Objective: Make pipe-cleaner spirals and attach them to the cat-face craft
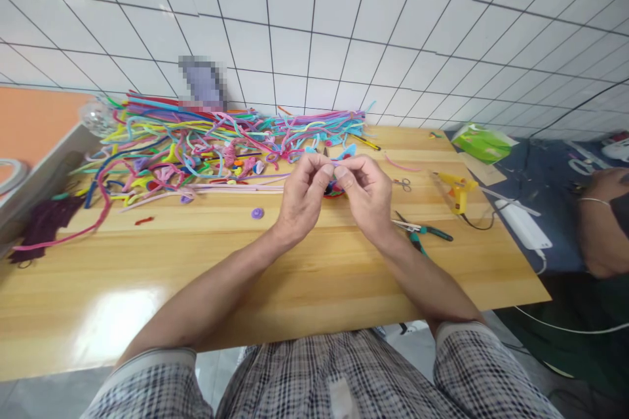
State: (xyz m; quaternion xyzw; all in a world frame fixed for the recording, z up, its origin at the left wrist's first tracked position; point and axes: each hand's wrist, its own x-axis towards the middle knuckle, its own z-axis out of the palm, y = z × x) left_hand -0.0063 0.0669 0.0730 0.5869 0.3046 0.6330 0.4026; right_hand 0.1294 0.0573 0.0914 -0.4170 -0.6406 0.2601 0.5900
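Observation:
My left hand [304, 196] and my right hand [367, 196] meet over the middle of the table, thumbs and forefingers pinched close together. A short bit of lilac pipe cleaner [335, 163] shows between the fingertips; most of it is hidden. Under and behind the hands lies something dark with red and blue parts [335, 194], largely covered. Left of my left hand, a small purple coiled disc [257, 213] rests on the wood. Long pale pink pipe cleaners [240, 189] stretch leftward beside that hand.
A heap of coloured pipe cleaners [196, 137] lines the wall. On the right are small scissors [405, 184], green-handled pliers [432, 232], a yellow glue gun [459, 193] with its cord, and a white power strip [525, 225]. Another person's arm [602, 222] is at far right.

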